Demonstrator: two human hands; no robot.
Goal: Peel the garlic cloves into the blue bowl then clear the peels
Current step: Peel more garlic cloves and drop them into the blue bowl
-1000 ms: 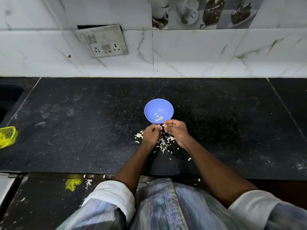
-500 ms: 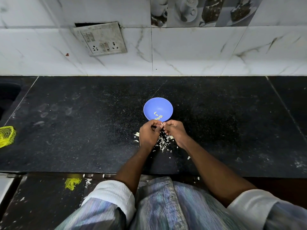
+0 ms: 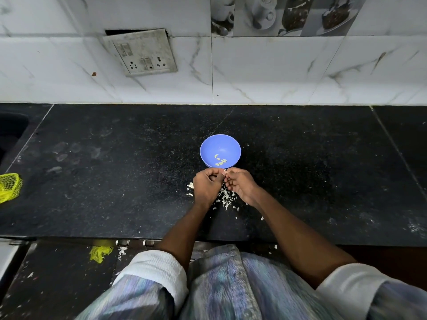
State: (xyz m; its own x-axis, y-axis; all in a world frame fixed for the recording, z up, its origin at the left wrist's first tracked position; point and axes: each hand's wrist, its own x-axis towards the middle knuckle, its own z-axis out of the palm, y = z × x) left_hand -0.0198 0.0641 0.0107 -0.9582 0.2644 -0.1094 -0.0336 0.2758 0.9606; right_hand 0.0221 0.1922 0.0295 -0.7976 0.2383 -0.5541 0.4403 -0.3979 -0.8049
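Both sets of my fingertips meet and pinch one small garlic clove, left hand and right hand curled narrowly around it, just beside the near rim of the blue bowl. White peels lie scattered on the black counter under my wrists. Several peeled cloves rest inside the bowl. Yellow netting sits far left.
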